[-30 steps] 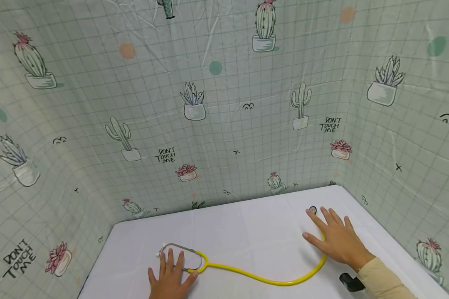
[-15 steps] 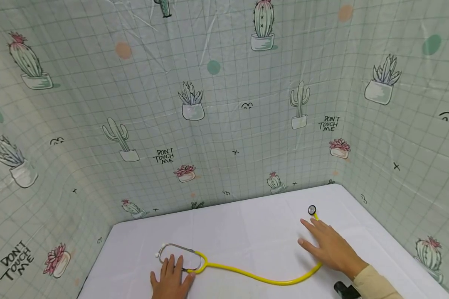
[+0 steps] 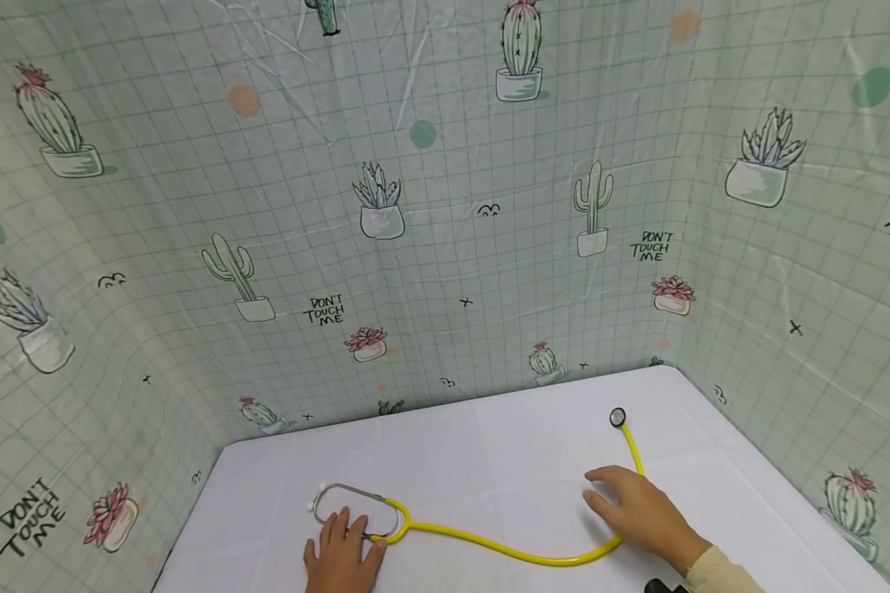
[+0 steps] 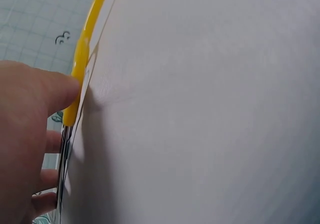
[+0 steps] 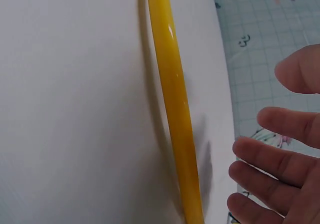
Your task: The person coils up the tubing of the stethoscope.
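Observation:
A yellow stethoscope [image 3: 559,562] lies stretched over a white table. My left hand [image 3: 339,556] is over its metal ear tubes [image 3: 363,492] at the left, fingers spread and relaxed. From the left wrist view, the thumb of that hand [image 4: 22,134] appears against the yellow tubing [image 4: 79,71], with other fingers behind the metal tubes; firm contact is hard to judge. My right hand [image 3: 641,515] hovers above the tubing's right-hand curve, hiding part of it. The right wrist view has its fingers [image 5: 270,159] loosely extended beside the tube [image 5: 175,93], holding nothing. The round chest piece [image 3: 618,417] lies beyond this hand.
The white table [image 3: 475,445] has its far edge against a grid-patterned cloth backdrop [image 3: 460,255] printed with cacti. The cloth also rises along the left and right sides. A black object [image 3: 660,586] shows by the right sleeve [image 3: 723,572] at the bottom.
My right hand has drawn back toward me and slightly left, uncovering the chest piece and nearby tubing. My left hand has shifted slightly downward and right. The stethoscope stays in place.

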`<state>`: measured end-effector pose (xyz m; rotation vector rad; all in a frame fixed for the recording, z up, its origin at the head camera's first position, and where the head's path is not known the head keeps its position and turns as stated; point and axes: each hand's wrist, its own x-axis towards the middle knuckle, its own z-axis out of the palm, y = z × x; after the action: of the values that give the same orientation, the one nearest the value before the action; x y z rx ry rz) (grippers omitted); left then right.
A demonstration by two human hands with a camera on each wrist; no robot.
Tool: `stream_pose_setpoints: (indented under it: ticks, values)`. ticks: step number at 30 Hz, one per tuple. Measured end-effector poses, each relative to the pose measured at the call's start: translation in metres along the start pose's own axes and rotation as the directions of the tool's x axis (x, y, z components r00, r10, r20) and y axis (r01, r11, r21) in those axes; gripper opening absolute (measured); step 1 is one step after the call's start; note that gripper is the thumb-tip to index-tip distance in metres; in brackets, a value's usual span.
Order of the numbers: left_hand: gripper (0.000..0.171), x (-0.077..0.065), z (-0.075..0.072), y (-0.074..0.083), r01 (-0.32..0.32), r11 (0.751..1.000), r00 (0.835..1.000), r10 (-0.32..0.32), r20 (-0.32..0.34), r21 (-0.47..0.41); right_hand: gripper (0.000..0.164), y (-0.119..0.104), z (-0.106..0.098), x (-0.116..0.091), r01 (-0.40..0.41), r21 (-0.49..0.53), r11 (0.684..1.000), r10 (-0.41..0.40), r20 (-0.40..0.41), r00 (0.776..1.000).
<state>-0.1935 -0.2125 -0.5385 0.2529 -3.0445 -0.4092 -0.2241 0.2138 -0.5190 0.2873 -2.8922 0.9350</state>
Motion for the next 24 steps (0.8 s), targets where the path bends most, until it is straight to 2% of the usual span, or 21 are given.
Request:
stream_pose_setpoints:
  ticks: [6, 9, 12, 14, 18, 21, 24]
  values:
    - [0.043, -0.001, 0.003, -0.002, -0.047, 0.999, 0.996, 0.045, -0.076, -0.025, 0.024, -0.009, 0.016, -0.003, -0.014, 0.087, 0.996, 0.013, 0.014, 1.000]
    - [0.038, 0.000, 0.007, -0.006, -0.050, 0.997, 0.991, 0.043, -0.125, -0.060, 0.023, -0.013, 0.023, -0.004, 0.000, 0.097, 0.995, -0.001, 0.016, 1.000]
    - [0.030, 0.002, 0.008, -0.011, -0.048, 0.992, 0.982, 0.026, -0.190, -0.114, 0.021, -0.016, 0.031, -0.004, -0.021, 0.109, 0.994, 0.019, 0.027, 0.999]
    - [0.024, 0.003, 0.007, -0.013, -0.041, 0.985, 0.972, 0.000, -0.235, -0.168, 0.021, -0.018, 0.035, -0.004, -0.027, 0.106, 0.994, 0.024, 0.035, 0.999]
    - [0.014, 0.003, 0.004, -0.017, 0.002, 0.958, 0.940, -0.100, -0.327, -0.288, 0.020, -0.024, 0.041, -0.006, -0.018, 0.110, 0.994, 0.014, 0.043, 0.999]
    - [0.014, 0.004, 0.004, -0.018, 0.066, 0.951, 0.919, -0.176, -0.353, -0.303, 0.021, -0.028, 0.044, -0.009, 0.003, 0.127, 0.992, -0.008, 0.047, 0.999]
    - [0.016, 0.006, 0.004, -0.019, 0.148, 0.953, 0.917, -0.232, -0.326, -0.263, 0.023, -0.032, 0.048, -0.011, 0.041, 0.151, 0.988, -0.050, 0.056, 0.997]
